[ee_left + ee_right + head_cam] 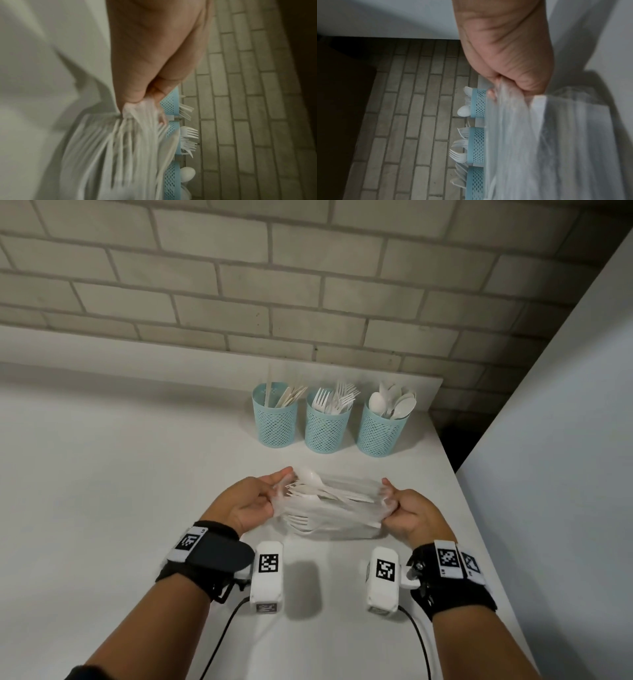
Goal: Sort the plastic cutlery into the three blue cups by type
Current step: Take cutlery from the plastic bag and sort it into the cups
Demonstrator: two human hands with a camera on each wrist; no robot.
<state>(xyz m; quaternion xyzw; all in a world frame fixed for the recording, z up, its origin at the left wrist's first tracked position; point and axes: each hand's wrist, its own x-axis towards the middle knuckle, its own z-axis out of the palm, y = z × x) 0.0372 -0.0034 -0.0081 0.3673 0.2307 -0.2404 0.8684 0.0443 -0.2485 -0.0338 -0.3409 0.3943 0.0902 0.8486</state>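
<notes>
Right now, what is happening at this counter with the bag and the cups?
A person holds a clear plastic bag of mixed white cutlery above the white counter, the left hand gripping one end and the right hand the other. Behind it stand three blue cups: the left cup holds knives, the middle cup forks, the right cup spoons. The bagged cutlery is not yet sorted.

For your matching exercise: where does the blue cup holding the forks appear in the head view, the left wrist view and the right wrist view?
Head: the fork cup stands middle of the three cups, upper centre.
Left wrist: lower right of centre, its side partly behind the clear bag, tines pointing right.
Right wrist: lower centre, tines pointing left.
Shared landmark: the brick wall behind the cups.
</notes>
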